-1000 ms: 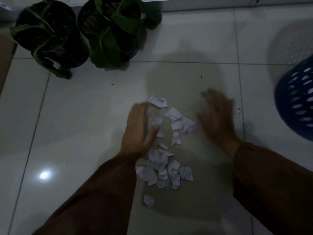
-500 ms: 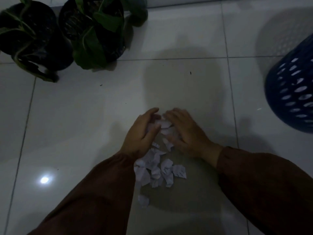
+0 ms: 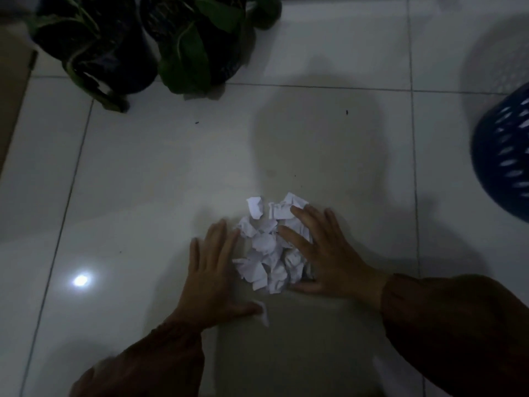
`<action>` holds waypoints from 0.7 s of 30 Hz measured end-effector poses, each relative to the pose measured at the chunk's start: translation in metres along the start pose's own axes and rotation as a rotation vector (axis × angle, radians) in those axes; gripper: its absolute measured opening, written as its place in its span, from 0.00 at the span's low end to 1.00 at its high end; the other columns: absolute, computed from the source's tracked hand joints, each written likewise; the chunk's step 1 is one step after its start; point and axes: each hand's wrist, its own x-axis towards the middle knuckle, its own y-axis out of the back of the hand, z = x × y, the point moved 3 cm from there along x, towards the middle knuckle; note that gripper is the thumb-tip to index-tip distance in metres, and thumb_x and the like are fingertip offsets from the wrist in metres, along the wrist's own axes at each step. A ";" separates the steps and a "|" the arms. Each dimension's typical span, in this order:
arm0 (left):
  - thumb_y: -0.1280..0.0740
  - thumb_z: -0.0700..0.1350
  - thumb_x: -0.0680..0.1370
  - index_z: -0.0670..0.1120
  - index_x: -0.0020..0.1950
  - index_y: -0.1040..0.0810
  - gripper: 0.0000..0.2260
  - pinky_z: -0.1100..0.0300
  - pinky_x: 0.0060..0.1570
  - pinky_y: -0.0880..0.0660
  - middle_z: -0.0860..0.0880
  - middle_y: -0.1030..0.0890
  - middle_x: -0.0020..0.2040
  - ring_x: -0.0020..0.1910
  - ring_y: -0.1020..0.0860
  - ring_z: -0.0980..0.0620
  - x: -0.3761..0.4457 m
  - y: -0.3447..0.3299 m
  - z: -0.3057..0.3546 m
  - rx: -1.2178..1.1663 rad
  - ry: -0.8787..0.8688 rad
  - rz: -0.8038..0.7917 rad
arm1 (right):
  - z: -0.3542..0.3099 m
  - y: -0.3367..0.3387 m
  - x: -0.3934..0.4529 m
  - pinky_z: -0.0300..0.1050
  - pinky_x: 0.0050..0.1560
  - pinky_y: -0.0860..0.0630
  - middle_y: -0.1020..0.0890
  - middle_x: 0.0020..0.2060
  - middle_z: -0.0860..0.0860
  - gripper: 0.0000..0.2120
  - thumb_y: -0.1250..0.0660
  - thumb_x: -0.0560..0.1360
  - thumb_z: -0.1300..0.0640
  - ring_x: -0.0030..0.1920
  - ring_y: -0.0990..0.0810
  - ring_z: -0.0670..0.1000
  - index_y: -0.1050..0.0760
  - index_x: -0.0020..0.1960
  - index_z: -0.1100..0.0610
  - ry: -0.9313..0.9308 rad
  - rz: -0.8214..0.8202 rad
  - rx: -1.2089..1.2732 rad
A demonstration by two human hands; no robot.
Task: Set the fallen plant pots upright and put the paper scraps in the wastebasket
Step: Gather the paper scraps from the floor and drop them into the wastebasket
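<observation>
A heap of white paper scraps (image 3: 269,245) lies bunched together on the tiled floor between my hands. My left hand (image 3: 211,273) rests flat on the floor just left of the heap, fingers spread, its thumb touching one stray scrap (image 3: 263,312). Fingers apart, my right hand (image 3: 323,253) lies on the heap's right side, over some scraps. Two black plant pots with green leaves stand upright at the top left, one (image 3: 94,47) beside the other (image 3: 197,38). The blue perforated wastebasket (image 3: 503,156) stands at the right edge.
A brown board or box edge (image 3: 14,96) runs along the far left. A lamp's glare spot (image 3: 81,280) shines on the glossy tiles at the lower left. Small dark crumbs dot the floor near the pots.
Both hands have swept the scattered scraps inward into one tight heap. The hands now lie flat at the heap's sides, and one scrap stays apart by my left thumb.
</observation>
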 end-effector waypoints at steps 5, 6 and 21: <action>0.27 0.51 0.68 0.53 0.69 0.55 0.42 0.54 0.71 0.43 0.57 0.52 0.71 0.73 0.49 0.53 0.033 0.018 0.008 -0.401 0.072 0.199 | 0.007 0.016 0.016 0.72 0.66 0.40 0.43 0.72 0.62 0.46 0.30 0.63 0.36 0.72 0.45 0.62 0.48 0.71 0.51 -0.057 0.100 0.097; 0.28 0.53 0.67 0.54 0.69 0.56 0.43 0.56 0.71 0.44 0.60 0.53 0.70 0.73 0.49 0.55 0.037 0.022 0.008 -0.443 0.069 0.204 | 0.009 0.018 0.017 0.72 0.67 0.42 0.44 0.73 0.62 0.47 0.31 0.62 0.34 0.72 0.48 0.60 0.49 0.72 0.50 -0.074 0.101 0.115; 0.40 0.65 0.70 0.46 0.70 0.51 0.37 0.67 0.72 0.45 0.52 0.44 0.71 0.72 0.44 0.57 0.045 0.009 0.042 -0.658 -0.094 0.146 | -0.013 -0.005 0.046 0.69 0.70 0.49 0.39 0.71 0.67 0.46 0.29 0.65 0.40 0.71 0.44 0.70 0.45 0.72 0.61 -0.028 -0.015 0.037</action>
